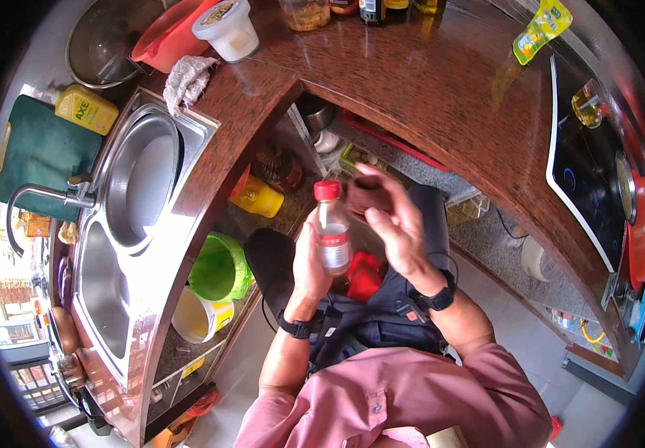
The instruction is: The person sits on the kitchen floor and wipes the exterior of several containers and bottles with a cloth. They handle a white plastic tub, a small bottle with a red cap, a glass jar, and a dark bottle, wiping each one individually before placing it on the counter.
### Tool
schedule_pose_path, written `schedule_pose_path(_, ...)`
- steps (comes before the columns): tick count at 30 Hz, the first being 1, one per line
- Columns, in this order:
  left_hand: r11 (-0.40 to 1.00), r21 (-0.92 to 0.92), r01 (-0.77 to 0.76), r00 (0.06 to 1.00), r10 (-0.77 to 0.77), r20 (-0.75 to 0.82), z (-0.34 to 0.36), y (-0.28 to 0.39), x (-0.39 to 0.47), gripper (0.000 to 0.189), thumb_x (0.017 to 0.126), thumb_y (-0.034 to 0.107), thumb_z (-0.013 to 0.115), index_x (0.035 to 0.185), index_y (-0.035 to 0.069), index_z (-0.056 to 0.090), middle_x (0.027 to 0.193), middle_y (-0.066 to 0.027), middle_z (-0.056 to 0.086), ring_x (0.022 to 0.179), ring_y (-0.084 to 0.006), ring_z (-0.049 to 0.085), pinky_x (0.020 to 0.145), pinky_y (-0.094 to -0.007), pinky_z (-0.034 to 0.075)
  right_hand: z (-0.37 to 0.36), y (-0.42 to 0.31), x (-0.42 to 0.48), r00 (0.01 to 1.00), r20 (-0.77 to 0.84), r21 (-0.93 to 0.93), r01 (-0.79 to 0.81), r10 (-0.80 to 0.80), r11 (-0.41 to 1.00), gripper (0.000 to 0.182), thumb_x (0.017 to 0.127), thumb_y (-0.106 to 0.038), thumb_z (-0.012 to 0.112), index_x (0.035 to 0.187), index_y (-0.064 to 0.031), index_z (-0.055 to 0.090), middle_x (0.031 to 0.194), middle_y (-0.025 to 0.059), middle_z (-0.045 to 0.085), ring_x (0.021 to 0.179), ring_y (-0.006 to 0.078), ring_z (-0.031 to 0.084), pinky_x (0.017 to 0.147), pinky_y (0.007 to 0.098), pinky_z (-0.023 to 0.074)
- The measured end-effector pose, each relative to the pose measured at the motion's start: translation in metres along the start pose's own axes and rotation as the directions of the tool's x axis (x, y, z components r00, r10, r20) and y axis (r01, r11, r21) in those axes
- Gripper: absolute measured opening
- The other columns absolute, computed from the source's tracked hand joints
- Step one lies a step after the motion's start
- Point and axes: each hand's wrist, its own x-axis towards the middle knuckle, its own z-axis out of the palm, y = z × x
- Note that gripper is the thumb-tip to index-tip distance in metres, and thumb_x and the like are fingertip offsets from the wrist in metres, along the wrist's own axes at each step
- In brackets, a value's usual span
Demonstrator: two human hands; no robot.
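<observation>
My left hand (312,266) grips a small clear bottle (334,249) that stands nearly upright, its red cap (327,190) on top. The bottle bears a red and white label. In my right hand (403,235) is a small dark brown cup or pot (369,197), with its round opening turned up and the thumb along its near side. Bottle and brown vessel are close side by side above my lap. Below them, something red (364,274) lies between my legs, partly hidden.
A brown stone counter (440,73) curves around me, its edge above open shelves. To the left are a double steel sink (104,291) and faucet (42,193). A green-lined bin (218,269) and white bucket (193,316) stand beneath. An induction hob (577,173) lies right.
</observation>
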Motion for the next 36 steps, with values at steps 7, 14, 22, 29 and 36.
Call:
schedule_pose_path(7,0.974,0.045,-0.220,0.960,0.225,-0.166,0.017,0.018,0.007,0.043,0.110,0.041,0.047,0.135,0.009,0.058,0.112,-0.0051,0.068,0.099,-0.0165,0.067,0.086,-0.0318,0.056,0.034,0.013,-0.036,0.976,0.178,-0.419,0.187,-0.121,0.888,0.060,0.095,-0.002,0.060,0.153,-0.0031,0.044,0.159,0.0212,0.040,0.141,0.0393,0.047,0.112,0.0410,0.0453)
schedule_pose_path(14,0.986,0.068,-0.154,0.975,0.163,-0.154,0.004,0.006,0.020,0.043,0.111,0.039,0.041,0.138,0.009,0.054,0.104,-0.0085,0.068,0.082,-0.0194,0.069,0.071,-0.0326,0.060,0.012,0.004,-0.046,0.980,0.034,-0.511,0.187,-0.197,0.839,0.045,0.083,0.006,0.068,0.128,-0.0006,0.066,0.131,0.0174,0.060,0.120,0.0342,0.062,0.102,0.0401,0.0512)
schedule_pose_path(22,0.984,-0.099,-0.147,0.984,0.136,-0.113,0.030,0.018,0.006,0.028,0.107,0.025,0.053,0.126,0.005,0.060,0.114,-0.0038,0.067,0.101,-0.0141,0.065,0.087,-0.0299,0.054,0.028,0.005,-0.006,0.976,0.097,-0.483,0.217,-0.195,0.848,0.047,0.095,-0.004,0.060,0.142,-0.0030,0.058,0.148,0.0196,0.053,0.133,0.0362,0.055,0.109,0.0420,0.0461)
schedule_pose_path(29,1.000,0.000,-0.005,0.990,0.005,-0.138,-0.018,0.027,0.016,0.047,0.107,0.045,0.049,0.127,0.004,0.063,0.101,-0.0119,0.073,0.083,-0.0184,0.070,0.073,-0.0308,0.058,0.025,0.011,-0.070,0.917,0.355,-0.381,0.320,-0.182,0.868,0.042,0.085,0.006,0.066,0.126,-0.0032,0.070,0.135,0.0173,0.061,0.121,0.0353,0.060,0.104,0.0427,0.0504)
schedule_pose_path(36,0.998,-0.024,-0.050,0.998,0.049,-0.051,0.013,0.017,-0.003,0.047,0.110,0.038,0.042,0.142,0.004,0.054,0.130,-0.0097,0.065,0.111,-0.0193,0.067,0.093,-0.0346,0.056,0.018,-0.023,0.011,0.955,0.130,-0.491,0.296,-0.267,0.819,0.043,0.089,0.000,0.065,0.131,-0.0037,0.067,0.140,0.0199,0.058,0.126,0.0374,0.059,0.108,0.0415,0.0470)
